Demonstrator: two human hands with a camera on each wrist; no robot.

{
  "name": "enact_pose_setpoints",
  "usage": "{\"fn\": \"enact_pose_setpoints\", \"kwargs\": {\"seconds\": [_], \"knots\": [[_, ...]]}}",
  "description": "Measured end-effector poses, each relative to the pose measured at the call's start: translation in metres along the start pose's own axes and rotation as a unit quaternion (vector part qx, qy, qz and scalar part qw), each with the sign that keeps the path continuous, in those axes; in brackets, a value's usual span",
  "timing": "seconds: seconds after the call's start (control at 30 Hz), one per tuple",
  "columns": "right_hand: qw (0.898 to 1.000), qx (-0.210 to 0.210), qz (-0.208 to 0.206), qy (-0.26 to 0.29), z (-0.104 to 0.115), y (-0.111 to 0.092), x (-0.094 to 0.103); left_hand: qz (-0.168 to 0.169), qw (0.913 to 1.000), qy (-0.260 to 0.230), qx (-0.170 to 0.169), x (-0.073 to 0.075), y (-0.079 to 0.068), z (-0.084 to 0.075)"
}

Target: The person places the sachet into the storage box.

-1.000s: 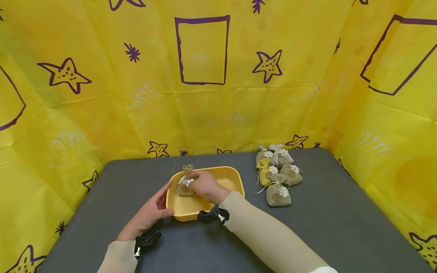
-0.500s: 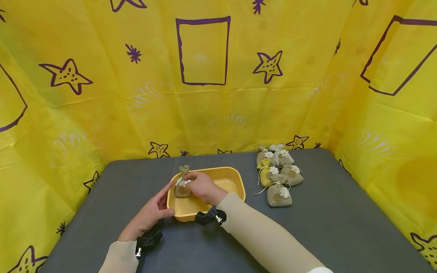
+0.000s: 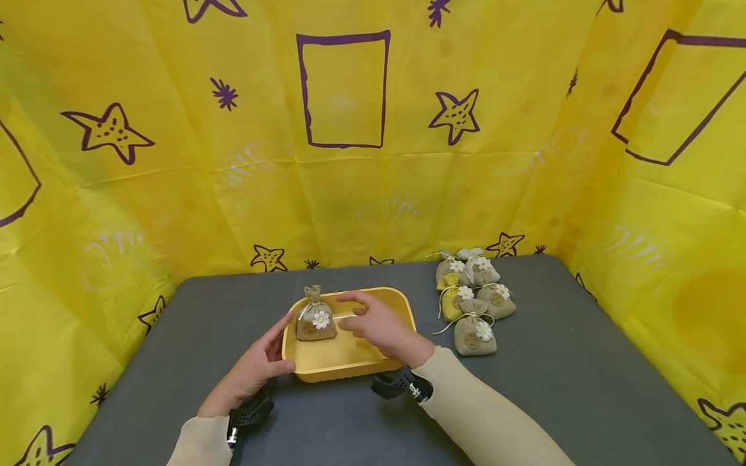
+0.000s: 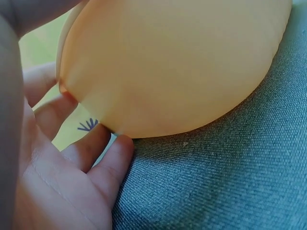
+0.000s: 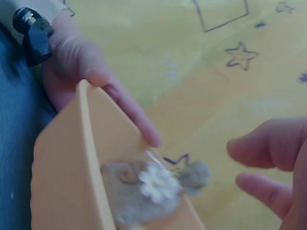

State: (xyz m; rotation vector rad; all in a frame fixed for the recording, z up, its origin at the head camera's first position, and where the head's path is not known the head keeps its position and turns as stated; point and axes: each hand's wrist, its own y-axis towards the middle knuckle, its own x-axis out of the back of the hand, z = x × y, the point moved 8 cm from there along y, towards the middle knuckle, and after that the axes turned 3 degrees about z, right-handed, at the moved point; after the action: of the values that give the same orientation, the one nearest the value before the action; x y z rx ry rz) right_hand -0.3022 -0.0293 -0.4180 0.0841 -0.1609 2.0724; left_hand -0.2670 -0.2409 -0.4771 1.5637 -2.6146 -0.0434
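A yellow plastic tray (image 3: 344,370) stands on the table, its left end held by my left hand (image 3: 252,370). The thumb lies at the near corner of the rim and the fingers (image 4: 88,146) spread along the outer wall. Inside the tray's left end sits a brown drawstring sachet (image 3: 309,329), its tied neck up and a white flower (image 5: 157,183) on its front. My right hand (image 3: 381,327) hovers over the tray just right of the sachet, thumb and fingers apart, holding nothing. The right wrist view shows a gap between its fingertips and the sachet.
Several more sachets lie grouped to the tray's right: a yellow one (image 3: 450,304), a pale grey one (image 3: 488,275), and brown ones such as the nearest sachet (image 3: 473,346). Yellow patterned cloth (image 3: 350,213) walls in the dark grey table (image 3: 559,362) behind and at both sides.
My right hand has let go of the brown sachet and drawn back to the right. The sachet has shifted slightly left and now stands by itself. My left hand stays on the tray.
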Motion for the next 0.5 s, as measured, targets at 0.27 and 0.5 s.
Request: {"fn": "enact_pose_setpoints", "kwargs": {"seconds": [0.27, 0.5], "knots": [[0.992, 0.081, 0.02, 0.098, 0.011, -0.044, 0.048, 0.0, 1.0, 0.0, 0.0, 0.001, -0.001, 0.001], [0.982, 0.13, -0.012, 0.14, 0.005, -0.085, 0.108, -0.002, 1.0, 0.0, 0.003, 0.001, 0.0, 0.001]]}}
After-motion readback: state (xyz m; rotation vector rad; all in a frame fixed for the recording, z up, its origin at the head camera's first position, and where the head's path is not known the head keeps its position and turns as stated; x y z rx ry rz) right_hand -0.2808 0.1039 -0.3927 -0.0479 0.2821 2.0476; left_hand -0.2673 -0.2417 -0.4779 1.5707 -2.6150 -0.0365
